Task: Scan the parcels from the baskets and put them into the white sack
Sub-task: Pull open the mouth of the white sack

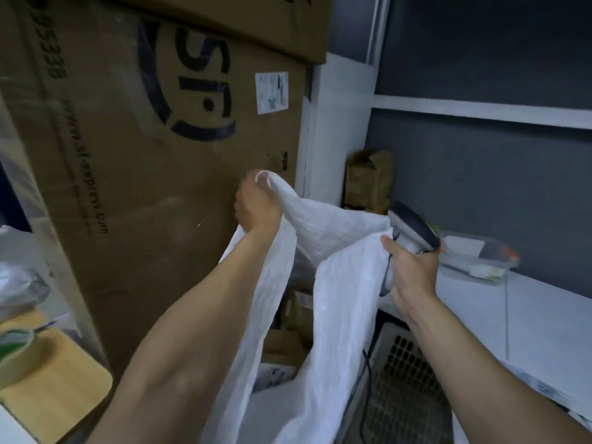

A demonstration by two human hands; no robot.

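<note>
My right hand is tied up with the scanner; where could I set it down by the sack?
Free: the white counter in front of the clear tray, right of the right hand gripping the scanner; also the wooden board beside the tape roll. Crowded: the white sack mouth, held by the left hand beside the cardboard box.

A tall cardboard box (153, 174) fills the left and centre of the frame, printed with a black logo and web address and bearing a white label (272, 92) near its upper right corner. A second box (240, 17) rests on top of it. At lower left, a tape roll (14, 350) sits on a pale wooden board (64, 376). On the right, a white desk (528, 315) carries a clear tray (474, 257) against a grey wall (496, 174). A brown carton (368, 181) stands in the corner. A vented grille (407, 379) shows at lower right.
</note>
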